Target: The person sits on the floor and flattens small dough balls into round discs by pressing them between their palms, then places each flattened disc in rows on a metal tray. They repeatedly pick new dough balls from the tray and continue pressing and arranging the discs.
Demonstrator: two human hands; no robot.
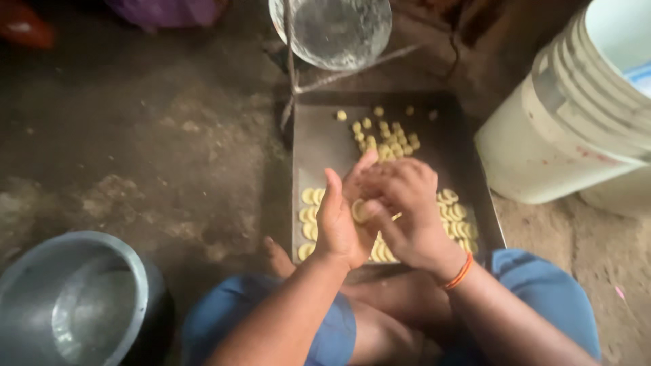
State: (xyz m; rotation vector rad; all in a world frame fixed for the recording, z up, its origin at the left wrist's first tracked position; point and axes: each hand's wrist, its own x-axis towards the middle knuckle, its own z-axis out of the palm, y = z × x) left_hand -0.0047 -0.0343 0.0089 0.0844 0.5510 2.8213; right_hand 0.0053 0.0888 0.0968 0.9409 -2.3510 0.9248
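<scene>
Head view. A dark, stained earthen floor [156, 142] carries a flat dark metal tray [325, 146], a steel bowl [68, 298] at lower left, stacked white buckets [569, 115] at right and a round metal pan [332, 30] above, cut off by the frame. Small dough balls [386, 139] and flattened discs [458, 213] lie on the tray, partly hidden by the hands. Left hand [339, 220], palm open and upright, bears a pale dough piece [359, 211]; right hand [407, 207] presses it with bent fingers.
</scene>
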